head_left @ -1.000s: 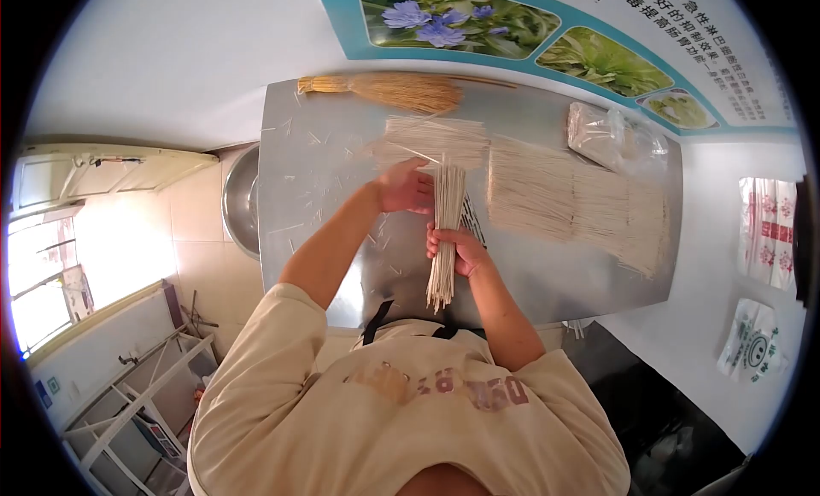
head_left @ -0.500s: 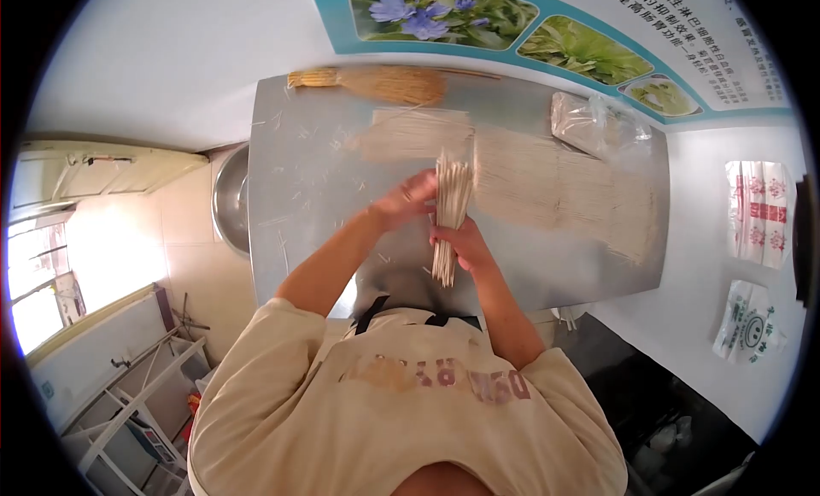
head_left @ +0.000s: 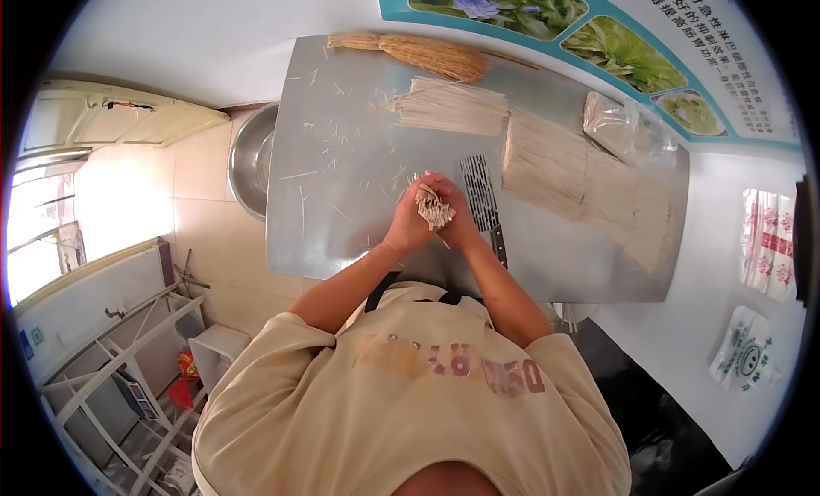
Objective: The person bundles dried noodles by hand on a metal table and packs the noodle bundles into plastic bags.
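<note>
Beige, thin, stiff-looking strands form the bundle [head_left: 435, 211] that I grasp between my left hand [head_left: 408, 223] and right hand [head_left: 459, 221], over the rectangular grey metal table [head_left: 551, 257], inward from its near edge. Gathering and evening seems the step in hand; the next move calls, I judge, for even pressure from both palms. My fingers hide the bundle's far end, so whether it touches the surface I can't tell.
</note>
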Demonstrator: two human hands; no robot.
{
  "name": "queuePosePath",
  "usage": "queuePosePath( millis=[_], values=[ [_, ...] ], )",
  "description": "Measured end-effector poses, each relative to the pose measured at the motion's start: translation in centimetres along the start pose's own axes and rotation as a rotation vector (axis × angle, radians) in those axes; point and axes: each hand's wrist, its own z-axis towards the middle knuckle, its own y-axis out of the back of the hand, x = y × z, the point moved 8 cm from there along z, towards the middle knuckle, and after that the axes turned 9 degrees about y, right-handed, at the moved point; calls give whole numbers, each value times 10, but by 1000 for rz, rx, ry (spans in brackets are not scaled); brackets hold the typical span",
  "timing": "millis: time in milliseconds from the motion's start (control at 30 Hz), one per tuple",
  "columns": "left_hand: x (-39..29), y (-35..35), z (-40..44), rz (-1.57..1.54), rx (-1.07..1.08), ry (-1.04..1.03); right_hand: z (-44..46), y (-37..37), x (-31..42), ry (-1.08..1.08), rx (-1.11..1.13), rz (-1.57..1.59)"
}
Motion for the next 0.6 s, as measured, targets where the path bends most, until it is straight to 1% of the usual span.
queuePosePath(
  millis=[33, 67, 100, 133, 167, 233, 267, 300, 333, 367, 433, 467, 500, 533, 567, 600],
  values=[
    [1, 1, 1, 15, -29, 39, 3, 4, 7, 68, -18, -106],
    [1, -1, 7, 9, -35, 34, 2, 3, 6, 73, -11, -109],
    [1, -5, 15, 118, -63, -4, -2, 2, 2, 97, 10, -271],
    [-5, -10, 19, 227, -93, -38, -10, 4, -2, 113, 29, -351],
    [-9, -11, 21, 219, -108, -39, -17, 6, -6, 130, 47, -431],
    [-36, -22, 18, 367, -17, 34, -45, 25, -19, 55, 147, -693],
    [-64, -29, 11, 371, 21, -206, -59, 42, -18, 65, 164, -688],
    [-90, -35, -1, 378, 57, -450, -81, 68, -50, -380, 9, 5],
    [-104, -45, -12, 423, 117, -529, -105, 60, -66, -811, -149, 710],
    [-102, -61, -23, 585, 183, -618, -105, 64, -64, -816, -138, 706],
    [-88, -90, -41, 897, 379, -823, -98, 56, -38, -909, 5, 910],
    [-83, -92, -40, 895, 377, -831, -103, 42, -49, -967, 69, 1277],
    [-74, -98, -46, 981, 417, -939, -89, 41, -44, -962, 65, 1271],
    [-65, -104, -53, 1067, 459, -1045, -70, 29, -22, -954, 146, 1345],
    [-60, -104, -53, 1068, 461, -1049, -57, 17, -6, -944, 230, 1419],
    [-47, -107, -57, 1171, 553, -1082, -49, 15, -10, -906, 201, 1380]
  ],
)
